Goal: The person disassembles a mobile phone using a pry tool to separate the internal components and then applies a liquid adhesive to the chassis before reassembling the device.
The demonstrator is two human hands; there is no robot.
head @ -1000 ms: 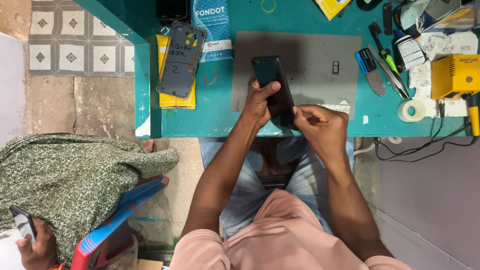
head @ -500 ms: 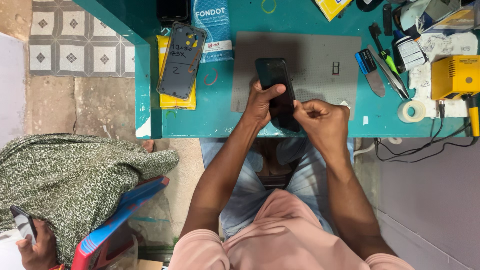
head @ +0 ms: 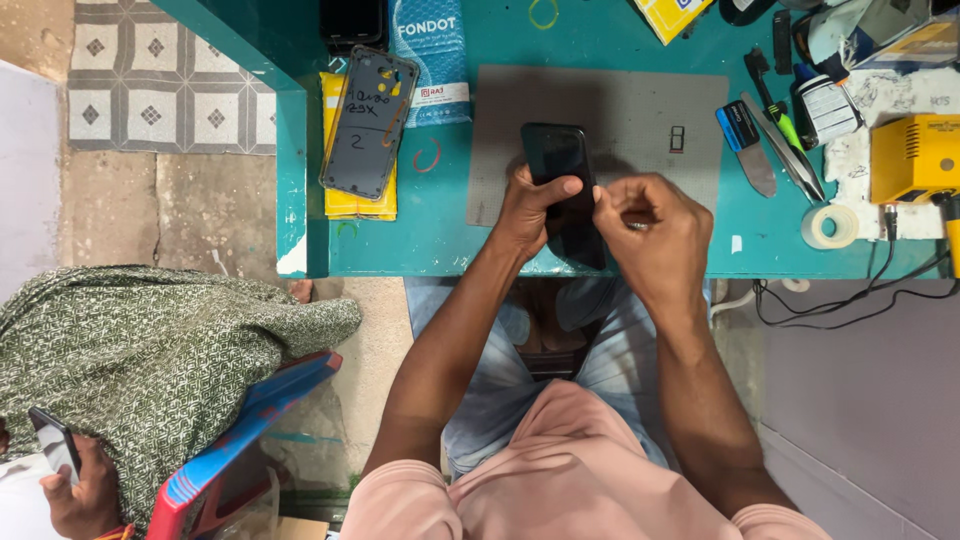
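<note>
phone lower end: hidden by hands | yellow box: cut by top edge

Phone glossy black glass; mat matt grey; table smooth painted teal.

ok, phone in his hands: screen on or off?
Off. The black smartphone, held by the left hand beside the right hand, shows a uniformly dark, unlit face.

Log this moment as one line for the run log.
left hand: grips black slab phone | right hand: fingertips pinched at the phone's right edge | surface: grey work mat on teal table
</note>
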